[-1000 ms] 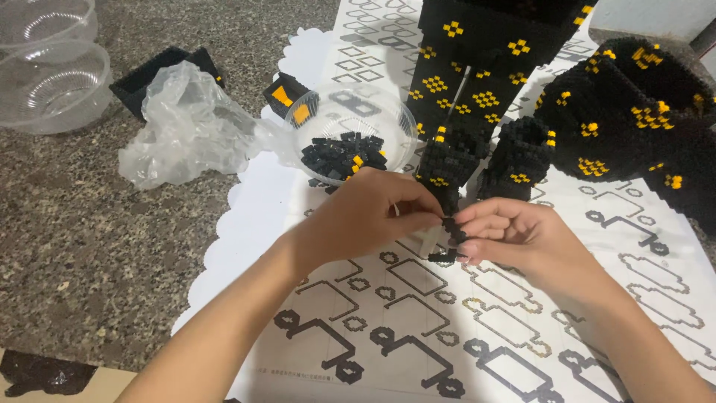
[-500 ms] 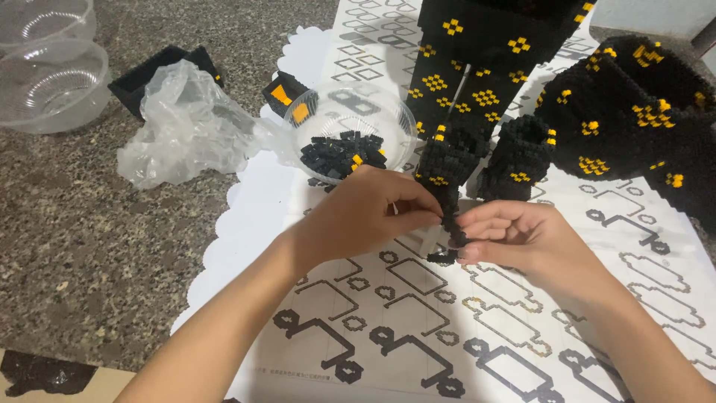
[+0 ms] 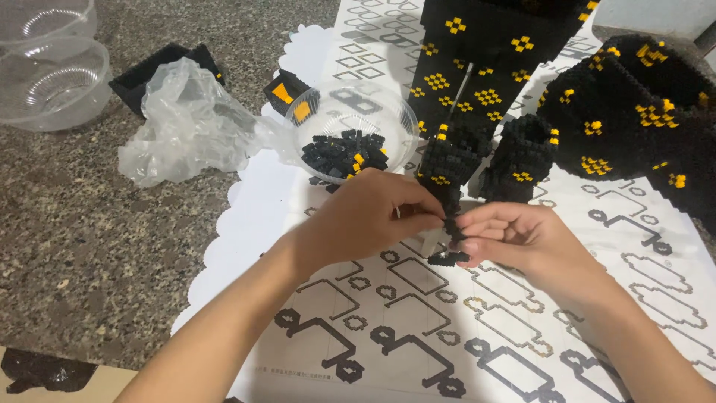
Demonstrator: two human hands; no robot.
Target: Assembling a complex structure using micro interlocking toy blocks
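My left hand [image 3: 369, 220] and my right hand [image 3: 522, 239] meet over a white instruction sheet [image 3: 418, 328] printed with block outlines. Between their fingertips they pinch a small black brick assembly [image 3: 450, 239]; its lower end pokes out below the fingers. Just behind the hands stands a large black model with yellow dots [image 3: 485, 82], built of tiny bricks, with two foot-like parts [image 3: 518, 157] at its base. A clear plastic bowl [image 3: 395, 119] of loose black and yellow bricks sits to the left of the model.
A crumpled clear plastic bag [image 3: 190, 123] lies left of the bowl. A second rounded black-and-yellow model [image 3: 641, 112] fills the far right. Two empty clear bowls [image 3: 48, 75] stand stacked at the top left on the speckled stone counter [image 3: 89, 246]. A small black-and-orange block [image 3: 287, 93] lies behind the bag.
Both hands stay joined at the same spot; the fingers shift slightly on the small black assembly. Nothing else has moved.
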